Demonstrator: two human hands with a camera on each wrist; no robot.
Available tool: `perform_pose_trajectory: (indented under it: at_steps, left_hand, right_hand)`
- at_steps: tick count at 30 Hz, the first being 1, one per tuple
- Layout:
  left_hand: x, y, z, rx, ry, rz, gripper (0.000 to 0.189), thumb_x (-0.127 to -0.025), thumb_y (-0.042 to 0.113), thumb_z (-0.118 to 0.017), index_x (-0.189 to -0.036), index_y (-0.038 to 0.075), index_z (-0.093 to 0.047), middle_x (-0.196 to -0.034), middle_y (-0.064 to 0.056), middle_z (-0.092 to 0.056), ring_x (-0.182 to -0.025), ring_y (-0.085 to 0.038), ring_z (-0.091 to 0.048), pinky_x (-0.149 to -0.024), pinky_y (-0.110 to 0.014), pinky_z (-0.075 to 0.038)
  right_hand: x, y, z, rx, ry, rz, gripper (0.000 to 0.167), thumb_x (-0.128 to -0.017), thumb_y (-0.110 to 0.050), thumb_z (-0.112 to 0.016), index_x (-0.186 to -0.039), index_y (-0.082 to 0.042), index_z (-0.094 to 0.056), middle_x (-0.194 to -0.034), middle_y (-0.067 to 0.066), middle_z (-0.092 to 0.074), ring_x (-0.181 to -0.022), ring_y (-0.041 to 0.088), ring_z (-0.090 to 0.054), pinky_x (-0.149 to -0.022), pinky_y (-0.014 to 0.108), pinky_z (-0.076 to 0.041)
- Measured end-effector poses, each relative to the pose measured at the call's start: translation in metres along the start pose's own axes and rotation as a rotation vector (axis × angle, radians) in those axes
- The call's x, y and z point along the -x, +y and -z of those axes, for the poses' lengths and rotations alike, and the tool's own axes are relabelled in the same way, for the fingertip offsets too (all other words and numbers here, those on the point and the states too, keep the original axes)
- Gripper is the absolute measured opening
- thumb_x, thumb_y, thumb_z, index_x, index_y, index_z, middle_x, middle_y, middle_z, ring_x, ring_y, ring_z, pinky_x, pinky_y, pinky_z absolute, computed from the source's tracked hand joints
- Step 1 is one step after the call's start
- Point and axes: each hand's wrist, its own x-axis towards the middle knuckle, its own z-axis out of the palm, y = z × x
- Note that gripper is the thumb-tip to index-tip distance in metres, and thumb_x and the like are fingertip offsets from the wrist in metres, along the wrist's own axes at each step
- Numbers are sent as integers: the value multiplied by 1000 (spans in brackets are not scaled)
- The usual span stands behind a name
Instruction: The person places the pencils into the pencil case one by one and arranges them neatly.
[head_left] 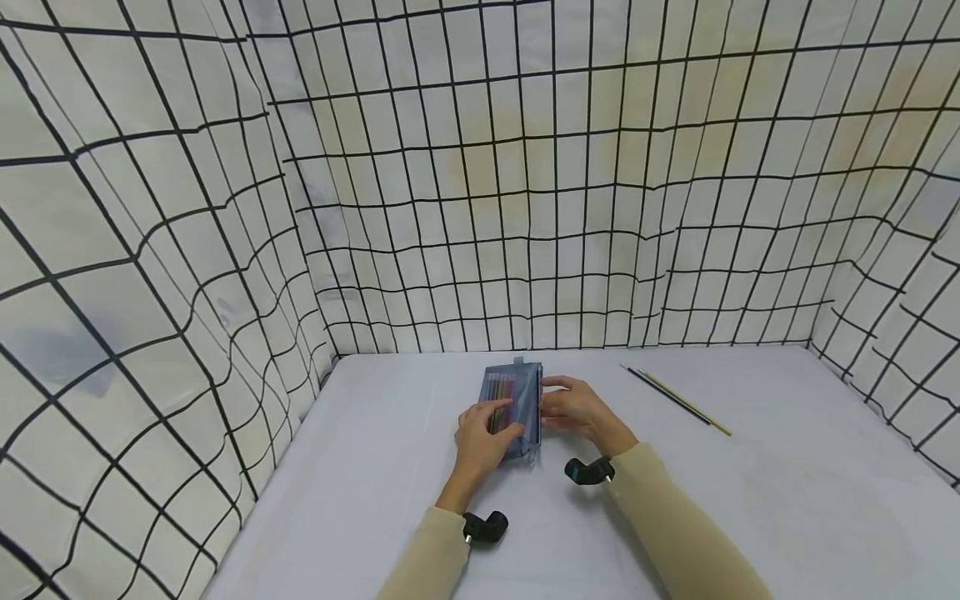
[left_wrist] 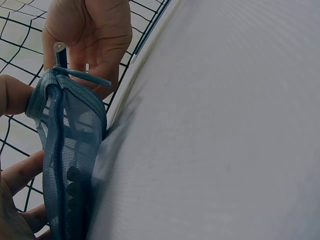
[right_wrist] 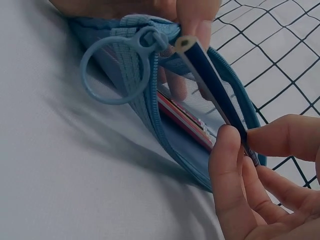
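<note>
A blue mesh zip pencil case (head_left: 531, 408) lies on the white table, with several coloured pencils (right_wrist: 187, 120) inside. My left hand (head_left: 480, 437) holds the case, thumb at its rim and fingers against its side. At the case's unzipped side, my right hand (right_wrist: 275, 175) pinches a dark blue pencil (right_wrist: 212, 82) between thumb and fingers. The pencil's flat end points towards the zip pull, a light blue ring (right_wrist: 120, 97). In the left wrist view, that pencil end (left_wrist: 60, 54) shows beside the pull; the head view hides the pencil behind the case and fingers.
To the right on the white table (head_left: 787, 467) lie a black pencil (head_left: 667, 395) and a yellow pencil (head_left: 705, 416), side by side. Black grid netting (head_left: 555, 192) over pale cloth walls stands behind and at both sides. Each wrist wears a small black camera (head_left: 486, 527).
</note>
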Motion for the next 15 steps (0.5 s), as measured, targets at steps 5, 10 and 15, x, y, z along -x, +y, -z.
perform_pose_trajectory:
  at_steps: [5,10,15]
  left_hand:
    - [0,0,0,-8,5,-5,52,-79,35,-73,-129,18,-70,-141,-16,-59,-134,-37,-42,-110,-65,-29]
    - [-1,-1,-1,-7,2,4,52,-80,34,-73,-129,19,-70,-140,-15,-58,-135,-37,-41,-111,-65,-29]
    - [-1,-1,-1,7,-2,11,50,-81,35,-73,-129,21,-70,-141,-15,-57,-137,-36,-39,-111,-65,-28]
  right_hand:
    - [-1,1,-3,3,15,11,53,-96,-3,-62,-148,-6,-49,-112,16,-68,-92,21,-69,-77,32,-62]
    - [-3,1,-6,-28,17,14,55,-94,0,-62,-147,-5,-49,-109,14,-67,-88,20,-67,-73,30,-61]
    - [-4,2,-9,-12,34,21,59,-90,3,-61,-147,-5,-49,-108,15,-67,-85,19,-66,-71,30,-61]
